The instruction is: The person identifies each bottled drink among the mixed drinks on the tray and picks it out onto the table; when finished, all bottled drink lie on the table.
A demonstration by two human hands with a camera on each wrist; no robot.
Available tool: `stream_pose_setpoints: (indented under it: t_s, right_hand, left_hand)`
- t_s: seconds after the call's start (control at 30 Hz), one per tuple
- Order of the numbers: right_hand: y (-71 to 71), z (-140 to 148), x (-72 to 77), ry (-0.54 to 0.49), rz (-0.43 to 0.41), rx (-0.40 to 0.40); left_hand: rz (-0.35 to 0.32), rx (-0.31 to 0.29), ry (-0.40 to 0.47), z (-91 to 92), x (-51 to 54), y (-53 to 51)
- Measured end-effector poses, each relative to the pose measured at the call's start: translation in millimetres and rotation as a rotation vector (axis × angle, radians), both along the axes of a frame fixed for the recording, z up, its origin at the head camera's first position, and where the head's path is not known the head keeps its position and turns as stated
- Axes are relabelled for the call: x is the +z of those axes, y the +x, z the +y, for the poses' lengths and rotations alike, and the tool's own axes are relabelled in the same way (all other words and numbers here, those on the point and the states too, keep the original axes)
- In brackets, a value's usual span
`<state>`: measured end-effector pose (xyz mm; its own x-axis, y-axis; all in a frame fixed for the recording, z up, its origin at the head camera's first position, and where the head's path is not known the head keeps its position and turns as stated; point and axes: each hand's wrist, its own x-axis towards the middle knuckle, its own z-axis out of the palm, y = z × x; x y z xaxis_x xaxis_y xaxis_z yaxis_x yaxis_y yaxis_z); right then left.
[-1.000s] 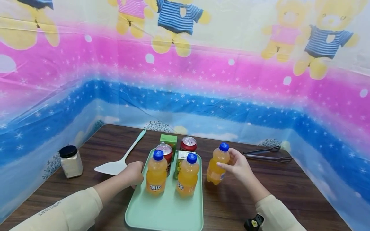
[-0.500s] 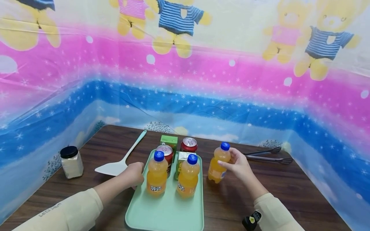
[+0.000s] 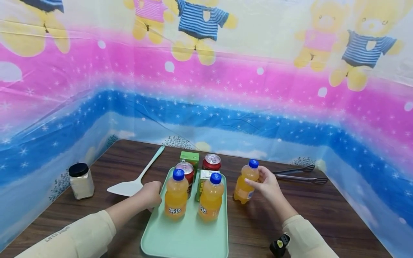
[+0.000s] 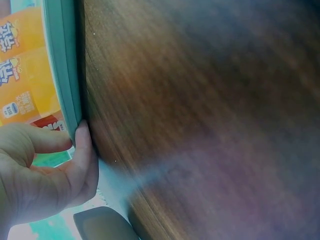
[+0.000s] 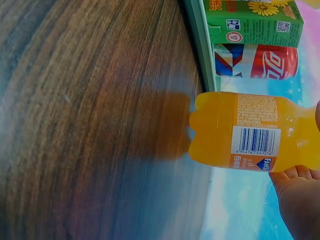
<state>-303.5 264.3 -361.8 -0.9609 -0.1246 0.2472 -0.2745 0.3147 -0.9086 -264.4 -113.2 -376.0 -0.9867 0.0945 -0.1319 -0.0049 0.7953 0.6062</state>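
My right hand (image 3: 268, 184) grips an orange drink bottle (image 3: 247, 182) by its upper part, to the right of the green tray (image 3: 185, 240). In the right wrist view the bottle (image 5: 250, 131) looks slightly raised off the table, and the hand (image 5: 300, 202) is partly cut off. At the tray's left edge my left hand (image 3: 149, 195) pinches the rim; the left wrist view shows thumb and fingers of the hand (image 4: 47, 172) on the rim (image 4: 65, 65). Two orange bottles (image 3: 176, 197) (image 3: 210, 199) stand on the tray, before a red can (image 3: 187, 170) and a juice box (image 3: 202, 179).
Behind are a green box (image 3: 189, 157) and another red can (image 3: 211, 163). A white spatula (image 3: 129, 187) and a black-lidded jar (image 3: 81, 182) lie or stand at the left. Metal tongs (image 3: 300, 175) lie at the right, and a black object (image 3: 279, 245) is by the right sleeve.
The bottle in my right hand has shifted slightly to the right. My left hand stays at the tray's rim, and the whole view has shifted a little.
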Motion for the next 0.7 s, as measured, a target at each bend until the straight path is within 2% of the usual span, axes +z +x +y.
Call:
stream_pose_setpoints:
  t_s: [0.3, 0.7]
  right_hand:
    - [-3.5, 0.7, -3.4, -0.002, -0.009, -0.031]
    - [-7.5, -0.9, -3.1, -0.02, -0.016, -0.023]
  left_hand:
    - [-0.005, 0.005, -0.002, 0.4, -1.5, -1.0]
    - [-0.012, 0.018, -0.015, 0.5, -0.6, -0.8]
